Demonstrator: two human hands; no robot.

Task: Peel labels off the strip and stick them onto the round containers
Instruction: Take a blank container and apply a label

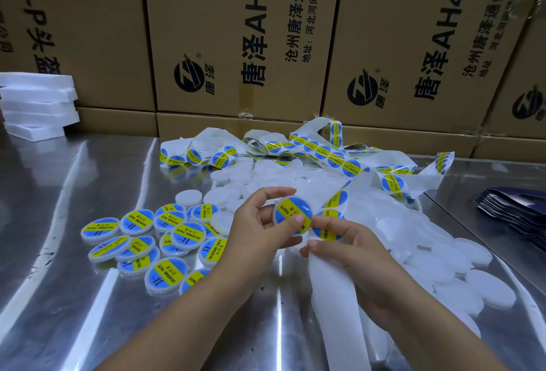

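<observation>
pressing its label flat, your left hand (260, 228) grips one round container (291, 214) above the table (88, 296); your right hand (348, 240) pinches the strip (328, 282). a small labelled pile (165, 240) lies left, while many bare containers (443, 267) wait right.

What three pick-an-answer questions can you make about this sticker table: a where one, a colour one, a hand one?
1. Where is the pile of labelled containers?
A) left of the left hand
B) on the floor
C) in a drawer
2. Which colours are the labels on the strip?
A) red, white
B) blue, yellow
C) green, black
3. What is the left hand doing?
A) lying flat
B) holding a round container
C) waving
1 A: it sits on the metal table beside that hand.
2 B: blue circles with a yellow band.
3 B: its fingers curl round the container.
</observation>
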